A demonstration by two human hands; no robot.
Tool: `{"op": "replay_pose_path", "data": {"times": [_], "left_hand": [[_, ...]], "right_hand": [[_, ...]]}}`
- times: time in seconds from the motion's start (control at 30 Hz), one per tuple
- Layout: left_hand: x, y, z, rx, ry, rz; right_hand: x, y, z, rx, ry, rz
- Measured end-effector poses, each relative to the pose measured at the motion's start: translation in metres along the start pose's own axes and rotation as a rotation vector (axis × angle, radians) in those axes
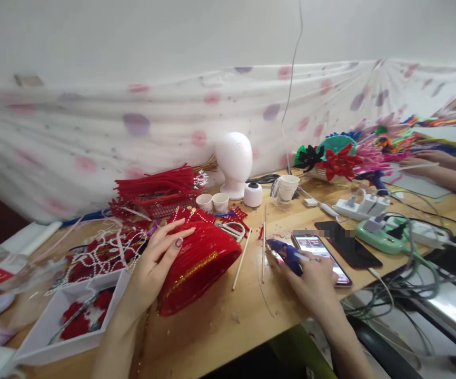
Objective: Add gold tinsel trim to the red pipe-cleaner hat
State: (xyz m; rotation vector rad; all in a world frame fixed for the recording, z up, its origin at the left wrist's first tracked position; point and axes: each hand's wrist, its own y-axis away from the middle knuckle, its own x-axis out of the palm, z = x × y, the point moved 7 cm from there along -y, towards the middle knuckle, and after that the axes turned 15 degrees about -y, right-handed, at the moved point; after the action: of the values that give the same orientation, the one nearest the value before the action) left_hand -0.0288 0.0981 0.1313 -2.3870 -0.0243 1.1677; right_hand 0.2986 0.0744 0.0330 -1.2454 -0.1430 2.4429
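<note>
Table: hat (200, 258) centre, left hand (165, 258) on it. Open box (60, 345) left of hat, bead strands (101, 252) behind box. Basket (168, 206) behind hat, stems (157, 183) in it. Foam head (234, 160) right of basket, before curtain (172, 116). Two sticks (241, 259) between hat and glue gun (285, 251). Glue gun at right hand (310, 276); phone (336, 268) under that hand, second phone (348, 246) right of it, power strips (384, 235) farther right.
</note>
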Motion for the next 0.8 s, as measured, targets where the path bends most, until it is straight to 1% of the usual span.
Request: {"op": "replay_pose_path", "data": {"times": [0.03,0.1,0.17,0.23,0.33,0.4,0.47,0.57,0.67,0.73,0.8], "left_hand": [[-0.003,-0.001,0.001,-0.002,0.003,-0.030],[-0.006,-0.001,0.003,-0.001,0.002,-0.052],[-0.006,-0.002,0.002,0.018,-0.007,-0.021],[-0.005,-0.003,-0.003,0.071,-0.012,0.019],[-0.002,-0.007,-0.012,0.152,-0.048,0.102],[0.002,-0.010,-0.016,0.181,-0.129,0.182],[0.006,-0.012,-0.019,0.203,-0.196,0.240],[0.006,-0.013,-0.021,0.224,-0.198,0.251],[0.006,-0.014,-0.022,0.221,-0.179,0.248],[0.005,-0.013,-0.021,0.212,-0.168,0.249],[0.005,-0.013,-0.019,0.211,-0.154,0.245]], "right_hand": [[0.000,-0.002,0.002,0.007,-0.001,-0.016],[-0.009,-0.002,0.008,-0.048,-0.100,-0.057],[-0.024,0.003,0.015,-0.132,-0.324,-0.077],[-0.039,0.011,0.019,-0.140,-0.566,-0.049],[-0.050,0.019,0.038,-0.134,-0.821,0.068],[-0.050,0.020,0.060,-0.163,-0.953,0.205],[-0.048,0.016,0.081,-0.171,-1.043,0.287],[-0.042,0.004,0.100,-0.122,-1.058,0.359],[-0.035,-0.008,0.107,-0.073,-0.970,0.389],[-0.032,-0.013,0.110,-0.073,-0.926,0.415],[-0.029,-0.016,0.115,-0.113,-0.922,0.437]]}}
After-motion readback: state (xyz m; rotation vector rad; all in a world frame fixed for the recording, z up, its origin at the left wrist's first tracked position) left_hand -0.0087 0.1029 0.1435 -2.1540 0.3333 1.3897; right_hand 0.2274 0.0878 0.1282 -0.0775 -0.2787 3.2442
